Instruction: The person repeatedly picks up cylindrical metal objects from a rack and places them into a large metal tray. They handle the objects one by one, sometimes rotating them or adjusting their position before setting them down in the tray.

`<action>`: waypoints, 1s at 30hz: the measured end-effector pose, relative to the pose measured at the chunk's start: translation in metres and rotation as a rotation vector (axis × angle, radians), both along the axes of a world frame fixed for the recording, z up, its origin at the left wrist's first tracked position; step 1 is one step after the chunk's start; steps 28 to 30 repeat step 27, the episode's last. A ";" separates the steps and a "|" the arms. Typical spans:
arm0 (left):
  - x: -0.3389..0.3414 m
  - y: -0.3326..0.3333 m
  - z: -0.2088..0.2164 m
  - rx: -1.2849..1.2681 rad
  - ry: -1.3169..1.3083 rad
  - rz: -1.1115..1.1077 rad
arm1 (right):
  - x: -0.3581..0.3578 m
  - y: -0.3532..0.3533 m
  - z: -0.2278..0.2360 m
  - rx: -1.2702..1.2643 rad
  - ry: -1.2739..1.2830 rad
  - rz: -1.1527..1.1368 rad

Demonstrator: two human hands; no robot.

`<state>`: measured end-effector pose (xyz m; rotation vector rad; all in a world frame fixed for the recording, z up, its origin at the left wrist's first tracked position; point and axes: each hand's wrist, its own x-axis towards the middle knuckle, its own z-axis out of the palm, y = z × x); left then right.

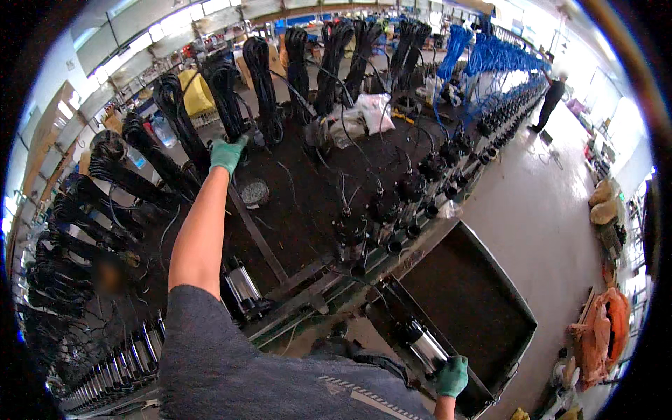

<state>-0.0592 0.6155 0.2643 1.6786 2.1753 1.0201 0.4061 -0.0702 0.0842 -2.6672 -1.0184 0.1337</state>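
Observation:
My left hand [228,155], in a green glove, reaches far over the dark bench. Its fingers close around the lower end of a black cable coil [223,94] that stands upright. Down at the lower right, my right hand [452,376], also gloved in green, grips the near end of a silver cylindrical motor or pump body [426,347]. That cylinder lies tilted at the side of a dark tray-like cart [483,297]. A similar silver cylinder [242,285] lies on the bench beside my left upper arm. A small round container [255,193] sits below my left hand.
More black cable coils [263,91] line the bench's far and left sides, and blue coils [500,56] hang farther along. Black pump units [383,206] stand along the right edge. Clear plastic bags [348,126] lie mid-bench. A person [551,101] stands in the aisle.

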 end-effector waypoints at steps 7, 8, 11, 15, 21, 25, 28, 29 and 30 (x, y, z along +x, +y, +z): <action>0.062 -0.070 -0.029 0.272 -0.224 -0.381 | 0.007 -0.012 -0.020 0.079 -0.025 -0.056; 0.062 -0.082 -0.038 0.316 -0.278 -0.427 | 0.008 -0.014 -0.022 0.074 -0.037 -0.029; 0.049 -0.094 -0.025 0.391 -0.379 -0.475 | 0.008 -0.008 -0.024 0.112 0.001 0.021; 0.055 -0.129 0.047 0.562 -0.442 -0.581 | 0.006 -0.004 -0.016 0.166 -0.012 0.032; 0.069 -0.252 0.121 0.124 -1.312 -0.856 | 0.003 -0.002 -0.008 0.114 0.021 0.003; 0.074 -0.304 0.128 0.000 -1.495 -0.954 | 0.009 -0.007 -0.019 0.108 0.024 0.018; 0.070 -0.309 0.112 -0.063 -1.483 -0.871 | 0.013 -0.009 -0.029 0.098 0.013 0.034; 0.070 -0.309 0.112 -0.063 -1.483 -0.871 | 0.013 -0.009 -0.029 0.098 0.013 0.034; 0.070 -0.309 0.112 -0.063 -1.483 -0.871 | 0.013 -0.009 -0.029 0.098 0.013 0.034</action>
